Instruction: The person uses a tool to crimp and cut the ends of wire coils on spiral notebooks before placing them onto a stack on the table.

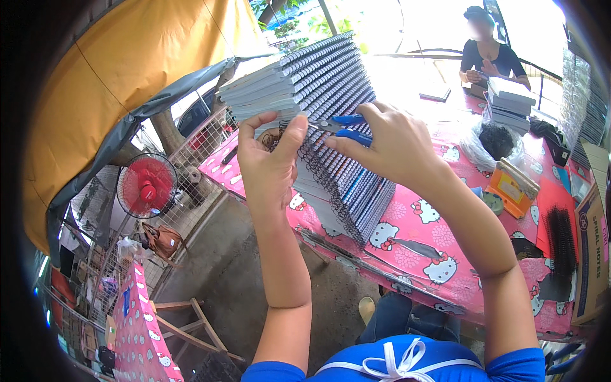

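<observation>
Working from your left, your left hand (270, 162) is raised against the near end of the stack of spiral notebooks (331, 121), thumb and fingers pinched on a coil end at the pile's edge. That stack leans across the pink patterned table (407, 242), its black wire spines facing you in a long row. Your right hand (388, 143) is clenched around the blue-handled pliers (347, 127), whose nose meets the coils just beside your left fingertips. You seem to be partway down the row; which coil ends are already trimmed is too fine to tell here. Further right, a second pile of notebooks (509, 102) sits before a seated person (487, 54), well apart from you.
</observation>
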`<state>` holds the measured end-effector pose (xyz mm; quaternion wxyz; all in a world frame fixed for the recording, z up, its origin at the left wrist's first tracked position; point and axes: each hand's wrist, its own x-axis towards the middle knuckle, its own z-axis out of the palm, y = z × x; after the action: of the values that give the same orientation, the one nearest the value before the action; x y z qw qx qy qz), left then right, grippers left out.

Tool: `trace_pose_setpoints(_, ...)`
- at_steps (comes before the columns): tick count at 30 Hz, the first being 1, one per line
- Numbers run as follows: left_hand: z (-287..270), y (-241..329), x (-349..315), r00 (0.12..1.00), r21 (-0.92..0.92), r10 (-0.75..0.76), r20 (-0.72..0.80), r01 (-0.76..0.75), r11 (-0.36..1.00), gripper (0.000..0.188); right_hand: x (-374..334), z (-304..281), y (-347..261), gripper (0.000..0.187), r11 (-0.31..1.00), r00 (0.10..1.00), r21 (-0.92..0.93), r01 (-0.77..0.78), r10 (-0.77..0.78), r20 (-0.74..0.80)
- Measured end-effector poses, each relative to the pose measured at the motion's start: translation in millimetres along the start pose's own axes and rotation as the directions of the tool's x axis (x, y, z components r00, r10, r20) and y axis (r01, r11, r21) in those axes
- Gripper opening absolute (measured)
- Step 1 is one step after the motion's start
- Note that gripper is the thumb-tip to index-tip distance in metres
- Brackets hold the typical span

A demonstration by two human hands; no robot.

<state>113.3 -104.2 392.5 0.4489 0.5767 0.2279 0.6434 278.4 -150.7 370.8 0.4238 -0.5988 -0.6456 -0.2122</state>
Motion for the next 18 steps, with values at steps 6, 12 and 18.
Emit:
trace_pose_setpoints(6, -10, -5, 5, 0.998, 0.037, 0.021, 0.061, -0.023, 0.999, 0.033, 4, -11, -8, 0.071, 0.998, 0.99, -0.015, -0.068, 0.069, 0.125)
trace_pose_setpoints(12, -7, -6, 3, 0.997, 0.004, 0.036, 0.065, -0.037, 0.999, 0.032, 1, -3, -4, 0.071, 0.997, 1.0, -0.08, 0.011, -0.012, -0.008)
trace_pose_setpoints(18, -10, -11, 5, 0.996, 0.061, 0.072, 0.049, -0.075, 0.995, 0.034, 6, -11, -7, 0.072, 0.993, 0.964, -0.039, -0.113, 0.119, 0.236)
